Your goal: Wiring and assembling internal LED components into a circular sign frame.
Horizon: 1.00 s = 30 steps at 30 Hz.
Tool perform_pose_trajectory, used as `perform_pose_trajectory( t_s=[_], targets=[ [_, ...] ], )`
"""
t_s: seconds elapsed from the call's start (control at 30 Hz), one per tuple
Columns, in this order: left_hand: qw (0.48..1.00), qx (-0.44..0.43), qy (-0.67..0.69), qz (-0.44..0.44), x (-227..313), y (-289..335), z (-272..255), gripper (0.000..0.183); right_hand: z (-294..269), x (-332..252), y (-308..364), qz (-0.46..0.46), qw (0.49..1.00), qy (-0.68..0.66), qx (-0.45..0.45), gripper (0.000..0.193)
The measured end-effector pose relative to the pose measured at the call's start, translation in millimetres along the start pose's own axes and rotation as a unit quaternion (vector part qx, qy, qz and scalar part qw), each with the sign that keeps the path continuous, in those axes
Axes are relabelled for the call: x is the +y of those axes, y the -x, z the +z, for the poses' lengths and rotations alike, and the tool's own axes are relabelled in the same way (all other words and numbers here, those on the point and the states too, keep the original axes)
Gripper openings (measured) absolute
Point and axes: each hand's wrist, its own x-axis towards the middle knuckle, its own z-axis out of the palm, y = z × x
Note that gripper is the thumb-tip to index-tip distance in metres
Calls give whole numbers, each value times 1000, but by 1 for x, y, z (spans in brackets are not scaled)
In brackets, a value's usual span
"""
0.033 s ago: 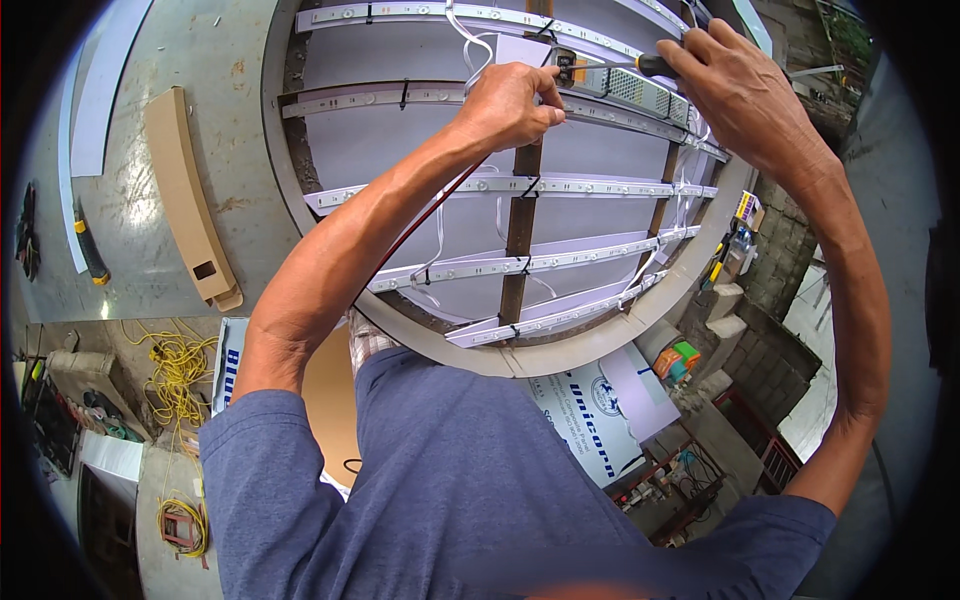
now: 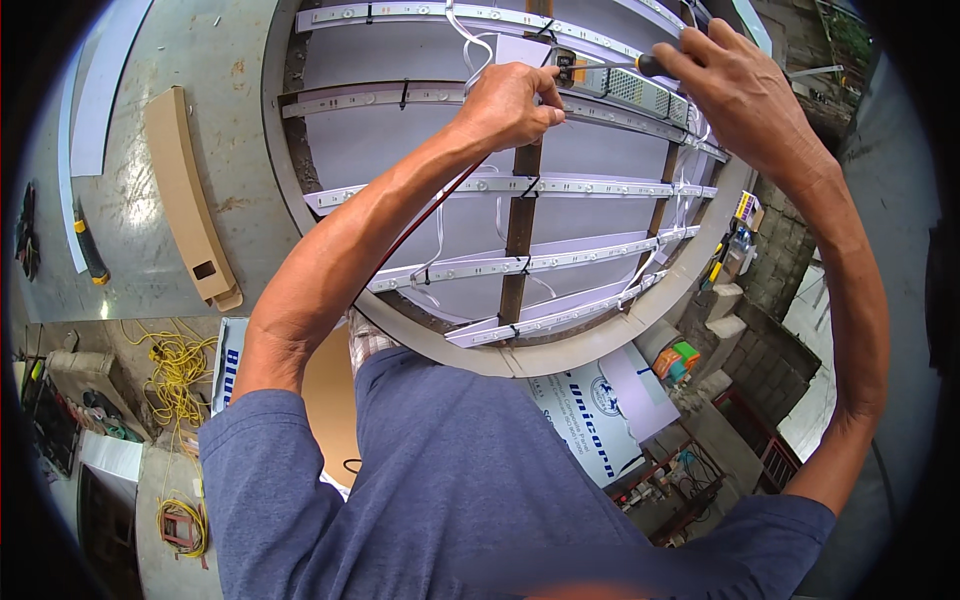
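Observation:
My right hand [image 2: 745, 100] grips a screwdriver [image 2: 652, 66] by its dark handle. The shaft points left, its tip at the terminal end of a perforated metal power supply [image 2: 640, 92]. Beside that end, my left hand [image 2: 512, 103] is pinched closed at the end of a red-and-black wire [image 2: 432, 210], which runs down behind my left forearm; the fingers partly hide the wire's end. The power supply lies between rows of LED strips [image 2: 590, 187] on white rails inside a large round metal frame [image 2: 590, 350]. Brown metal bars [image 2: 520, 225] cross beneath the strips.
On the grey metal table [image 2: 130, 250] to the left lie a long cardboard piece [image 2: 180, 190], a yellow-and-black utility knife [image 2: 92, 255] and white strips. Yellow cord [image 2: 178, 368] is heaped on the floor at lower left. A printed panel [image 2: 585, 415] sits below the frame.
My right hand has turned slightly on the screwdriver handle. The left hand and the power supply stay in place.

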Motion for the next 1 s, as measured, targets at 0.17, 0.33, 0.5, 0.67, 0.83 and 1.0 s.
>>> perform_pose_trajectory(
  t_s=[0.17, 0.33, 0.5, 0.67, 0.83, 1.0],
  targets=[
    [1000, -1, 13, -4, -2, 0, 1, 15, 1, -11, -1, 25, 999, -5, 35, 60],
    [1000, -6, 10, -12, 0, 1, 0, 14, 13, 2, 6, 39, 999, -2, 4, 66],
    [1000, -1, 12, -13, 0, 0, 0, 13, 6, -8, 3, 10, 997, 41, 65, 60],
    [1000, -8, 12, -12, 1, -1, -2, 13, 17, -2, 8, 29, 997, 32, 61, 60],
    [1000, -5, 17, -12, 1, -1, -2, 14, 10, -18, 4, 47, 995, 56, 61, 48],
    [1000, -9, 15, -16, 2, -1, -2, 14, 15, -13, 9, 61, 995, 35, 71, 53]
  ],
)
